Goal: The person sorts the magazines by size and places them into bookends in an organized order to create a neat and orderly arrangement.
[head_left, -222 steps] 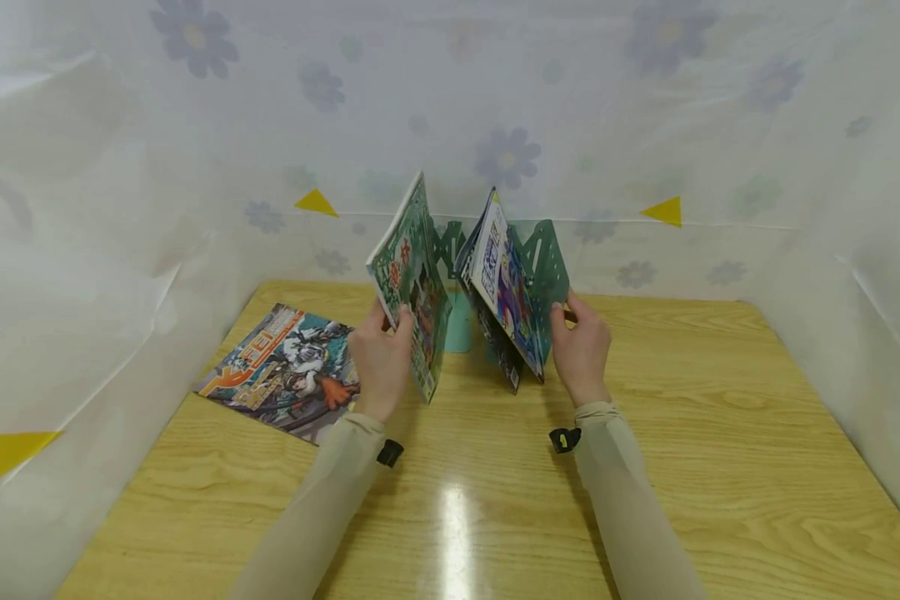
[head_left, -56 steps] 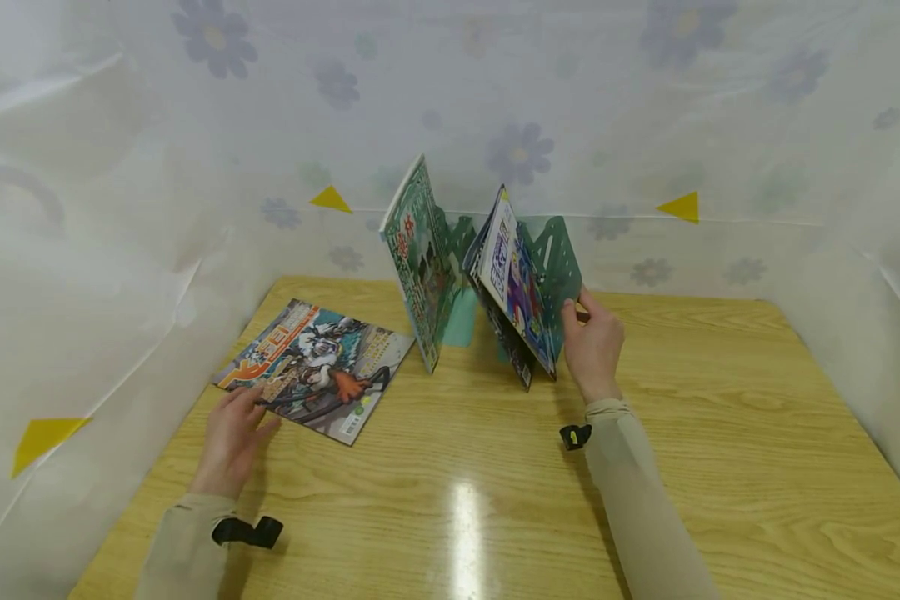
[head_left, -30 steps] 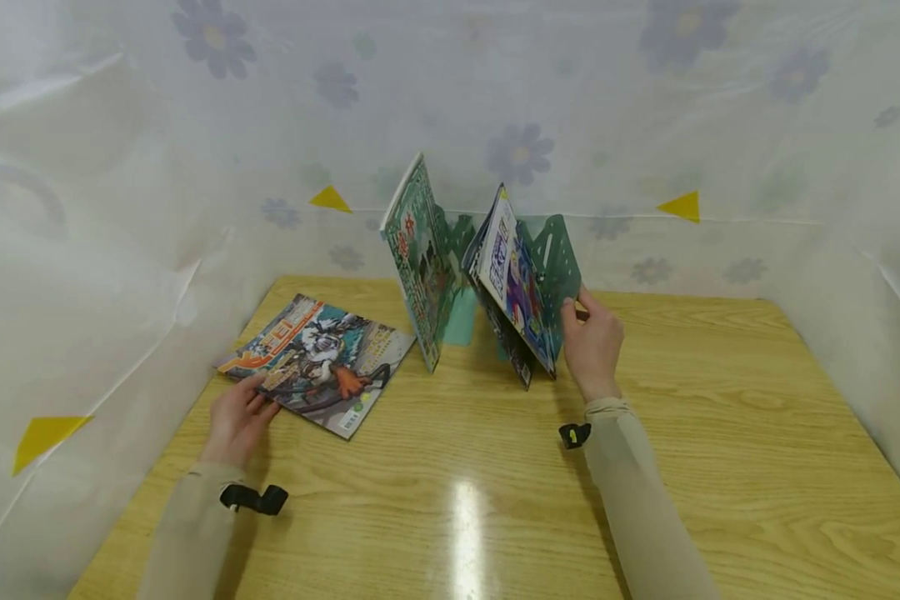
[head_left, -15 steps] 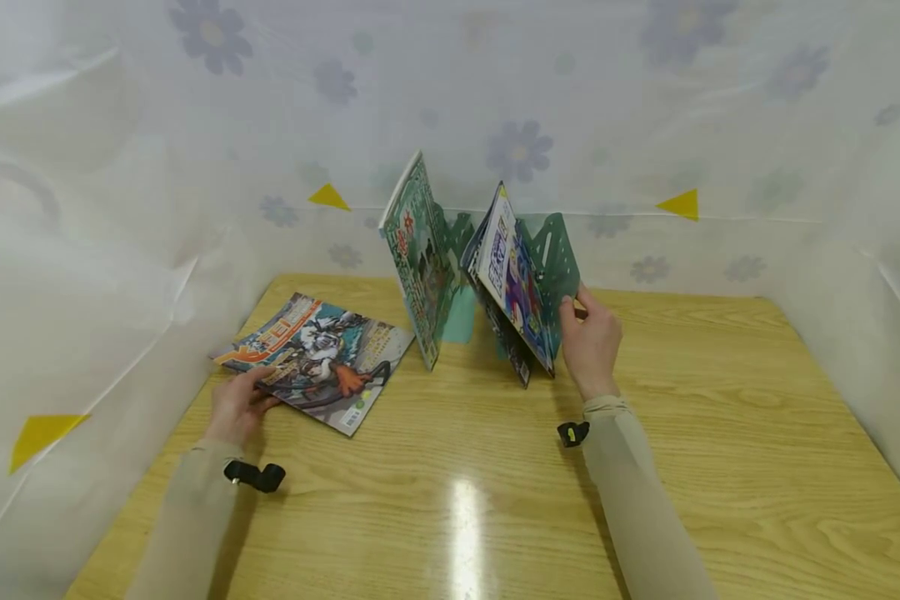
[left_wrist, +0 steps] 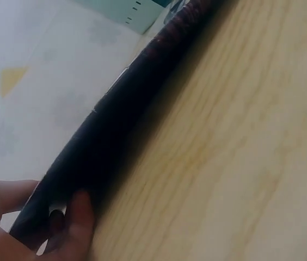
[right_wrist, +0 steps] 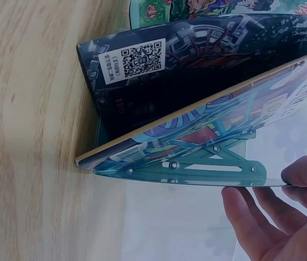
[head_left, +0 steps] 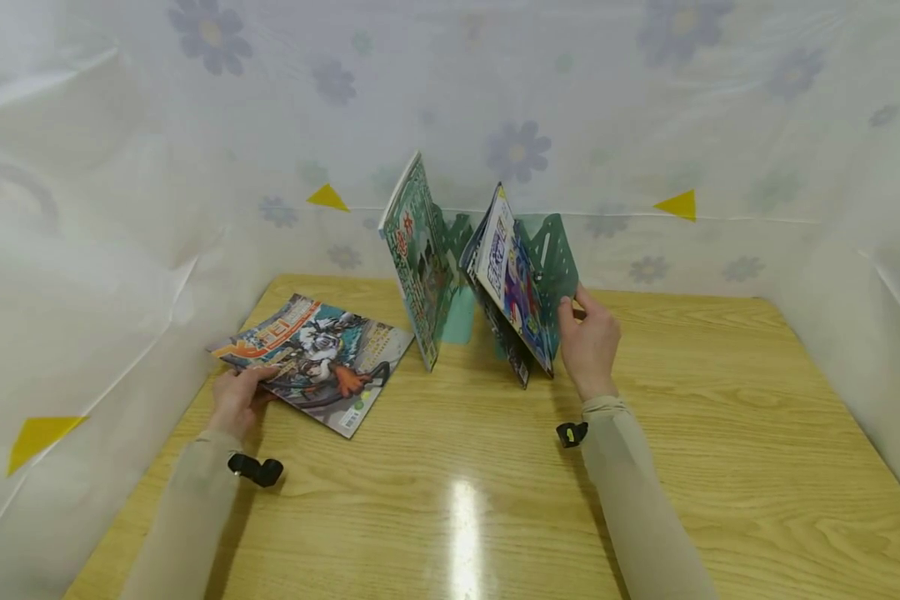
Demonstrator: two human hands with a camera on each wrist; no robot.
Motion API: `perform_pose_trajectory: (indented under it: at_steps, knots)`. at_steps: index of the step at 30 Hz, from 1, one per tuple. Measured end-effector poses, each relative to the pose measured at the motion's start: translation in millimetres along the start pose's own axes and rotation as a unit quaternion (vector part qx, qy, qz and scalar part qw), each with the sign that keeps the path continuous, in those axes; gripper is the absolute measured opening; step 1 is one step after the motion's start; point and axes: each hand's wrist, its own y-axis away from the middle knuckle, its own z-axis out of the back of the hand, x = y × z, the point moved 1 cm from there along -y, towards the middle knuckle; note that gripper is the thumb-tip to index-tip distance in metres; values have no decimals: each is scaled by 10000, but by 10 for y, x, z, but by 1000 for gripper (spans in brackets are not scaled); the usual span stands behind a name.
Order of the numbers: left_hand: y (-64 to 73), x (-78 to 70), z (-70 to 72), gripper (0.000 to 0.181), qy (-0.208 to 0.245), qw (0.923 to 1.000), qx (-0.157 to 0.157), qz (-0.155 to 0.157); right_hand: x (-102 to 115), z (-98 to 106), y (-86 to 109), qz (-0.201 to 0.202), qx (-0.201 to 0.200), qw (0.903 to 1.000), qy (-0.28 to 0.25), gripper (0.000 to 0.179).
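At the left, my left hand (head_left: 234, 398) pinches the near left edge of a FEI magazine (head_left: 330, 342), thumb on top and fingers underneath. That edge is raised off the table; the magazine's dark underside (left_wrist: 110, 119) shows in the left wrist view. My right hand (head_left: 591, 343) pinches the right end panel of a green perforated book stand (head_left: 562, 258) between thumb and fingers. Inside the stand, a magazine with a white and purple cover (head_left: 513, 283) leans beside a dark magazine (right_wrist: 208, 60) with a QR code. A thicker green magazine (head_left: 420, 258) stands upright at the stand's left end.
The stand's pale green base (head_left: 459, 317) shows in the gap between the upright magazines. Everything is on a wooden table (head_left: 465, 467). White flowered sheeting (head_left: 592, 125) encloses the back and sides, with yellow triangles (head_left: 328, 197) stuck on it.
My left hand has let go of the green magazine, moved left to the flat FEI magazine, gripped its near edge and raised it. My right hand keeps its hold on the stand.
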Motion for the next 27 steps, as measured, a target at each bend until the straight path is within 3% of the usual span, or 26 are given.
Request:
perform_pose_trajectory:
  at_steps: [7,12,19,27]
  knots:
    - [22,-5,-32,65,466,9987,172,82,-22,-23,3,73,19,10000,65,37]
    - [62,-13,-43,65,551,9980,269,-132,-14,-22,18,69,21,10000,59,37]
    - [191,-98,-122,58,198,9967,-84,-784,-3,-19,9,-16,42,10000,59,38]
    - [340,-166,-211,52,70,9897,-71,-1427,-6,-12,16,20,33,10000,82,38]
